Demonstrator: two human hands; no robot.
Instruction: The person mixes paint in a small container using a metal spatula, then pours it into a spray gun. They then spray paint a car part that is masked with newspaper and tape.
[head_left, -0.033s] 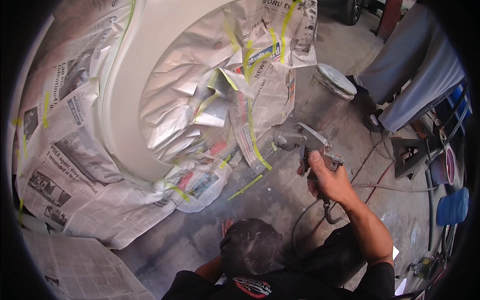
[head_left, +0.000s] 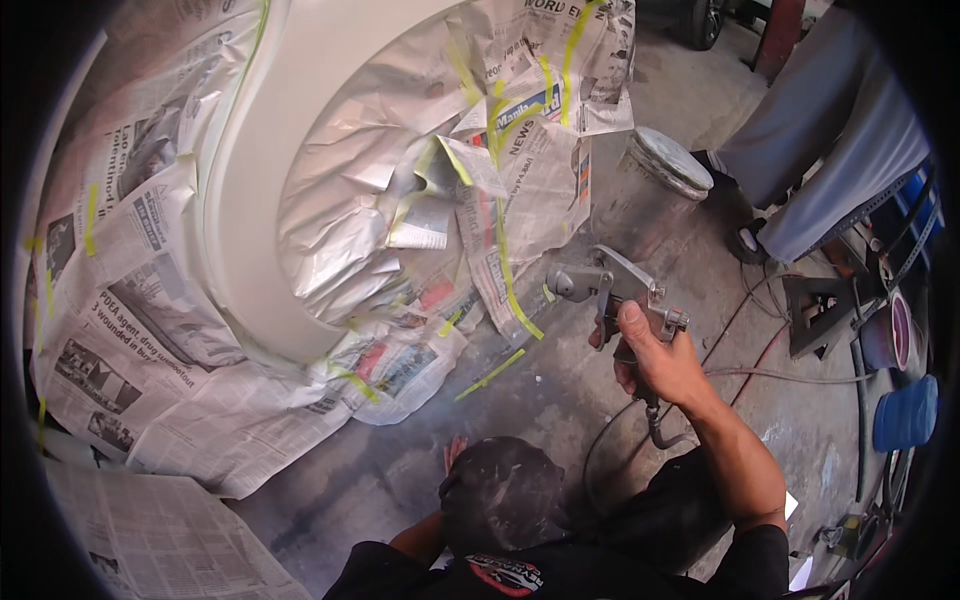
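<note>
Silver spray gun (head_left: 604,290), yellow-green tape (head_left: 490,376)

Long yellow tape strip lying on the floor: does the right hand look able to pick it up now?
Probably not as things stand: the right hand is wrapped around a spray gun. Nothing seems to block the floor between it and the tape strip, though.

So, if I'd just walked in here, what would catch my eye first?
Probably the big pale curved panel at upper left, with crumpled newspaper and strips of yellow-green tape around it. Next, right of centre, comes the silver spray gun gripped in the right hand, its front end toward the panel side. At upper right, another person's grey trouser legs stand beyond a round bucket.
</note>
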